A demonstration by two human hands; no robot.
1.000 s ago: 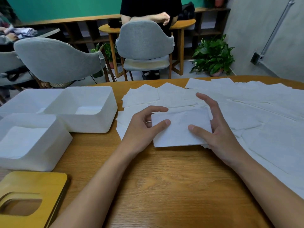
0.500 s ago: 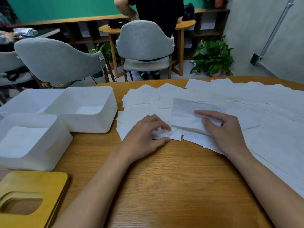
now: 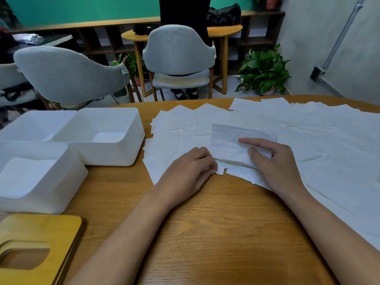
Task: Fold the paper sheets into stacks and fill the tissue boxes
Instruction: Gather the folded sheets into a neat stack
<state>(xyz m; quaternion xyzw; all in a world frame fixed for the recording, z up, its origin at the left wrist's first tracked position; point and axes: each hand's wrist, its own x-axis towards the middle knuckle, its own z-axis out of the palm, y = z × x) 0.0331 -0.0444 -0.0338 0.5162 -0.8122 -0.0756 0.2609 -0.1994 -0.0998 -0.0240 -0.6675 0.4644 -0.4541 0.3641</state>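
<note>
Early days, I judge: my right grip (image 3: 275, 161), fingers apart, presses one folded sheet (image 3: 228, 140), my left grip (image 3: 191, 167) curls on loose sheets (image 3: 329, 161), hold unclear, and the tissue boxes (image 3: 115, 159) look unfilled.

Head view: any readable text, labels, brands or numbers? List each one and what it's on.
None: no text can be read anywhere in this view.
Paper sheets: blank.
Tissue boxes: plain white, no label or brand visible.
Wooden lid: no marking visible.
Wall box: too small to tell whether it carries any print.
</note>
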